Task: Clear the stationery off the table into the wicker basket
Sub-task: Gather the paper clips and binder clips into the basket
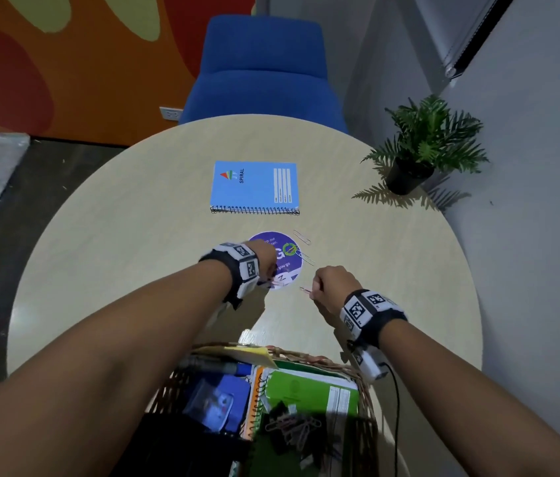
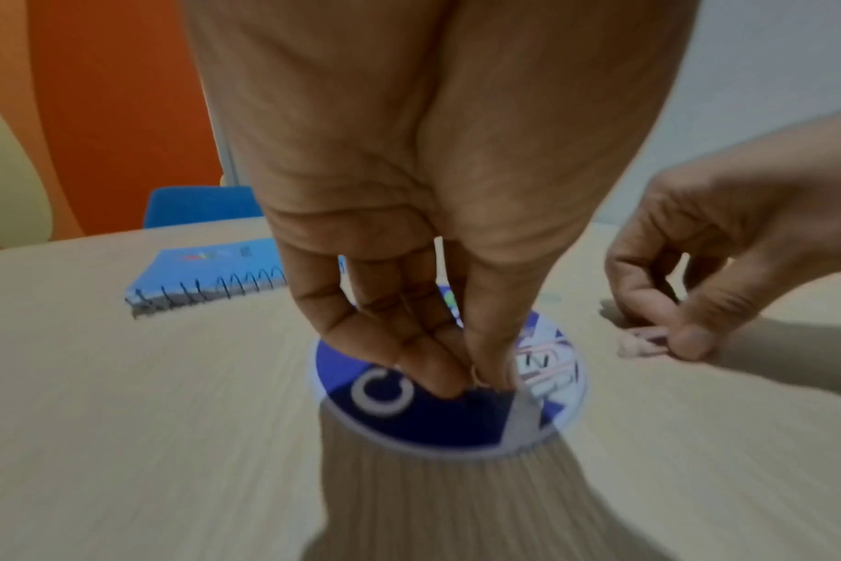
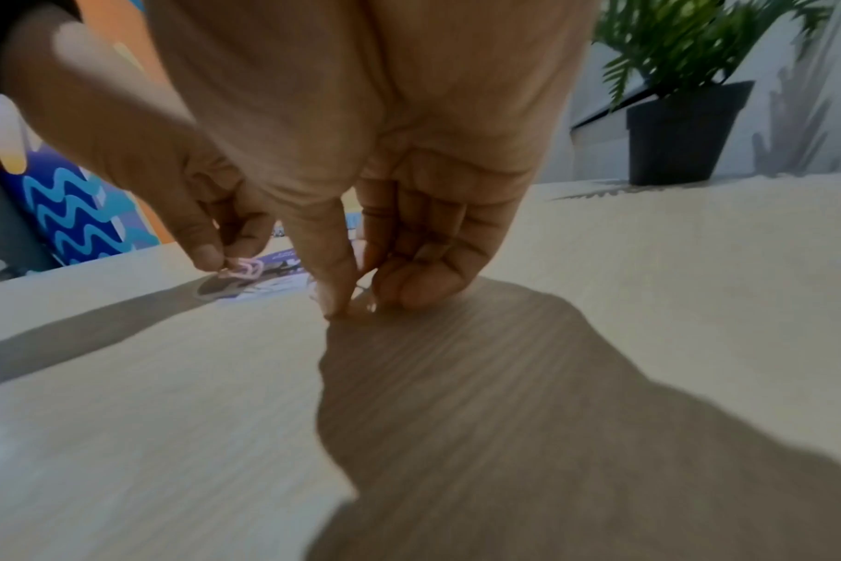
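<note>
My left hand (image 2: 476, 379) reaches down onto a round purple disc (image 1: 283, 266) in the middle of the table and pinches a paper clip (image 2: 478, 374) lying on it. Just right of the disc, my right hand (image 1: 316, 287) pinches a pink paper clip (image 1: 306, 290) against the tabletop. A green clip (image 1: 290, 250) lies on the disc, with two more loose clips (image 1: 302, 237) beside its far right edge. Further back lies a blue spiral notebook (image 1: 254, 185). The wicker basket (image 1: 306, 356) stands at the near edge below both arms and holds notebooks, markers and clips.
The round beige table (image 1: 134, 235) carries a potted plant (image 1: 423, 142) at its far right edge. Behind the table is a blue chair (image 1: 261, 70). A black cable (image 1: 396, 407) hangs from my right wrist beside the basket.
</note>
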Tool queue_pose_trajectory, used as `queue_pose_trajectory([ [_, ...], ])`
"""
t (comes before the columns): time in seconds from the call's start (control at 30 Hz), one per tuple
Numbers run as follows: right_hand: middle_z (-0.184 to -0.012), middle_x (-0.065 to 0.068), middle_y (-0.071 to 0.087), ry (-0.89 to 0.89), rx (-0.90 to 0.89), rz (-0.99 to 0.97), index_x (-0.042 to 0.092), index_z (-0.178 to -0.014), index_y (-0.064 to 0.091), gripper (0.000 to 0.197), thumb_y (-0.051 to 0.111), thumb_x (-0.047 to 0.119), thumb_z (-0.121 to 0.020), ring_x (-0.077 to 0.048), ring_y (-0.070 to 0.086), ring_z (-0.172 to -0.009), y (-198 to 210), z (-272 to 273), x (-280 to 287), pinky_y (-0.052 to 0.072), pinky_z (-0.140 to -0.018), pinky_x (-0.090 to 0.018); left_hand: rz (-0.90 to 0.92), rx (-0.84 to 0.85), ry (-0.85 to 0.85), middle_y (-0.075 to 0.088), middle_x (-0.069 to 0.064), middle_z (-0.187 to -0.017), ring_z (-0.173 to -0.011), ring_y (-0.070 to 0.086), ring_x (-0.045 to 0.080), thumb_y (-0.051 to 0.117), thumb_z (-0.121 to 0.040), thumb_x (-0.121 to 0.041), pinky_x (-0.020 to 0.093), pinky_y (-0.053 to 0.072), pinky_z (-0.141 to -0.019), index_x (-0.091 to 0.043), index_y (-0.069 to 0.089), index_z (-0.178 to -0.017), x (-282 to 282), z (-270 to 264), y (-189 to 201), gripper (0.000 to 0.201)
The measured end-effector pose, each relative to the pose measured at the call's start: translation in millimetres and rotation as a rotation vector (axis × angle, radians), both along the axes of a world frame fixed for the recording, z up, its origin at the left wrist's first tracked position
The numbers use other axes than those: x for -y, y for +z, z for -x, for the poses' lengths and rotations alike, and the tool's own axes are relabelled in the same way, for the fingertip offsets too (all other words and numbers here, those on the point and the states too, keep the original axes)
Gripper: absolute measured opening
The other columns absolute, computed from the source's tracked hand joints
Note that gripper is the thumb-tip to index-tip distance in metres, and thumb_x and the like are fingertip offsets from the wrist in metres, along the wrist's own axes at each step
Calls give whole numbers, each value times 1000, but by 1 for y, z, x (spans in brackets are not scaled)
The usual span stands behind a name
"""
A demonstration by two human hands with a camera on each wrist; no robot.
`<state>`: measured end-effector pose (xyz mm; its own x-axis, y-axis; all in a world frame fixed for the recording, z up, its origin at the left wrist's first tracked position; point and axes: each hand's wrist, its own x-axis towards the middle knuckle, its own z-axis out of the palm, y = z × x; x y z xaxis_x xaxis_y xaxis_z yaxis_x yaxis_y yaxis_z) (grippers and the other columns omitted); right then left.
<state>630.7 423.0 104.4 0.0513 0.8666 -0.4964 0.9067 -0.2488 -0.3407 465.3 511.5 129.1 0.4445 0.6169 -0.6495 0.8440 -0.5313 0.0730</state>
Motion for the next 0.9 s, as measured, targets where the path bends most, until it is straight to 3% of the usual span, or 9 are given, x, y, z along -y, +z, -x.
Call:
queue_pose_trajectory([
  [0.07, -80, -12, 70, -11, -28, -35, 13, -69, 63, 11, 56, 11, -77, -32, 65, -76, 14, -8, 10, 53, -67, -34, -26, 139, 50, 66, 7, -74, -73, 62, 29, 67, -76, -17, 33, 55, -73, -12, 69, -75, 6, 6, 26, 6],
  [0.13, -73, -10, 72, -37, -102, -97, 12, -65, 64, 13, 55, 8, -73, -28, 65, -69, 30, -18, 21, 56, -66, -33, -44, 308, 62, 66, 4, -80, -86, 64, 28, 64, -78, -11, 34, 52, -79, -19, 66, -75, 16, 10, 51, 8],
  [0.27, -64, -2, 62, -62, -265, -133, 13, -78, 65, 17, 62, -4, -77, -14, 61, -63, 56, -29, 49, 49, -71, -27, -13, 484, -5, 70, 0, -76, -76, 62, 19, 65, -79, -10, 31, 50, -77, -21, 66, -73, 48, 25, 87, 13],
  [0.37, -57, 4, 57, -60, -364, -117, 10, -84, 65, 21, 56, -9, -82, 2, 59, -48, 72, -28, 76, 51, -63, -19, 80, 579, -66, 73, -5, -78, -63, 57, 0, 65, -82, -12, 26, 49, -73, -18, 70, -79, 79, 34, 99, 8],
  [0.47, -64, 0, 63, -52, -381, -84, 7, -86, 69, 13, 63, -4, -83, 1, 60, -49, 81, -27, 98, 49, -59, -11, 178, 598, -134, 73, -7, -79, -61, 53, -11, 63, -85, -13, 14, 42, -67, -18, 73, -87, 111, 39, 100, 11],
  [0.57, -66, 3, 65, -35, -381, -65, 11, -86, 70, 15, 63, -2, -84, 7, 60, -53, 88, -24, 117, 46, -60, -8, 247, 555, -152, 76, -4, -86, -69, 64, 1, 59, -87, -10, 14, 45, -69, -18, 74, -96, 126, 46, 94, 19],
  [0.63, -65, 7, 66, 18, -391, -33, 15, -84, 71, 19, 61, -1, -84, 5, 60, -57, 93, -18, 129, 48, -62, -14, 201, 557, -111, 76, 0, -90, -78, 69, 12, 54, -89, -7, 19, 47, -72, -15, 73, -100, 117, 52, 93, 23],
  [0.7, -70, 4, 71, 101, -399, 38, 16, -85, 73, 20, 61, 1, -83, -2, 63, -63, 100, -11, 137, 52, -67, -21, 104, 564, -47, 76, 3, -93, -81, 69, 16, 50, -91, -4, 21, 48, -75, -12, 71, -104, 97, 56, 92, 26],
  [0.9, -69, 10, 71, 244, -326, 135, 18, -89, 77, 16, 68, 9, -78, -1, 64, -62, 108, -6, 114, 46, -60, -10, -233, 367, 74, 72, 8, -105, -97, 64, 30, 54, -89, -17, 37, 52, -83, -17, 68, -106, 21, 58, 54, 22],
])
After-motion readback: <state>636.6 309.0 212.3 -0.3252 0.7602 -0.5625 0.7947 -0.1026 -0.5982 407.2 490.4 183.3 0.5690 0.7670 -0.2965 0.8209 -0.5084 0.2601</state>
